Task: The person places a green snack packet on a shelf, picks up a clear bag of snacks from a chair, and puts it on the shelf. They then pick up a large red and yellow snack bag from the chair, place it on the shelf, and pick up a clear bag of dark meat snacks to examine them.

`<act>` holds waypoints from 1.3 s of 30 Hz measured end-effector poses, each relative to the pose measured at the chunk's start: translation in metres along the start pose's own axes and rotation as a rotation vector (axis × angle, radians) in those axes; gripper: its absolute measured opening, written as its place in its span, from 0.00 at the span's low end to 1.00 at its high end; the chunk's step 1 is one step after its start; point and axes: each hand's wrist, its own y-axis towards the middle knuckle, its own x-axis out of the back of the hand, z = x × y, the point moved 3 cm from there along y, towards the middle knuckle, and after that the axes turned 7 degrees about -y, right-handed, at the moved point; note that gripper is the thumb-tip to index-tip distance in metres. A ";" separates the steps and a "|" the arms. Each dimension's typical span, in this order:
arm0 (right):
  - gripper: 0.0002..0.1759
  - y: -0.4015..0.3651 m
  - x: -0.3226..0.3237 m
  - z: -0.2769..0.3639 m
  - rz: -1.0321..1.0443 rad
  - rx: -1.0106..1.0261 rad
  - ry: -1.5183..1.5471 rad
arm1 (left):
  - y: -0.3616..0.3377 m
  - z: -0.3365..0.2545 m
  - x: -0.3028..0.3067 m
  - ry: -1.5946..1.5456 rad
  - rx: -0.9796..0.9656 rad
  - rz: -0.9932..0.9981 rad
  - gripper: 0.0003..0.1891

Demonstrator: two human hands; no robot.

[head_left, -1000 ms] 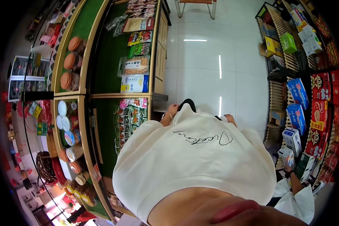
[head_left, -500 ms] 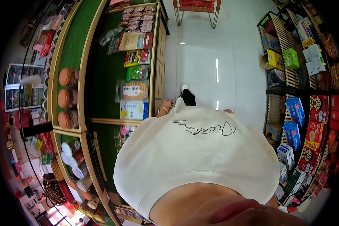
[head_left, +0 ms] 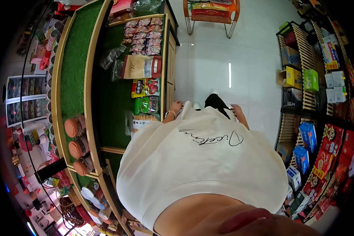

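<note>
My left hand (head_left: 176, 106) hangs low at my side, close to the wooden cabinet side of the snack display (head_left: 165, 84). Its fingers look loose, and nothing shows in them. A bracelet circles that wrist. On my other side, my right hand (head_left: 237, 109) hangs by my black-trousered leg (head_left: 216, 103), fingers loosely apart with no object visible. My white top (head_left: 200, 165) covers much of the view. Nearest the left hand on the display are a bag of stick snacks (head_left: 141, 122), a green snack bag (head_left: 145, 105) and a red-and-yellow bag (head_left: 145, 87).
Glossy tiled floor (head_left: 208, 74) runs ahead. A rack with red packages (head_left: 211, 15) stands farther along the aisle. Slatted shelves with boxes (head_left: 293, 76) line the right. To the left, orange-lidded jars (head_left: 71, 128) stand on a green-lined ledge (head_left: 80, 47).
The shelves and jars have slid down the view as I walk forward. My black-trousered leg has swung ahead, and my right hand has come further into view.
</note>
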 end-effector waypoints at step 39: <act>0.19 0.416 -0.132 0.612 0.464 0.328 -1.170 | 0.344 -0.360 0.152 -0.884 -0.127 -0.623 0.10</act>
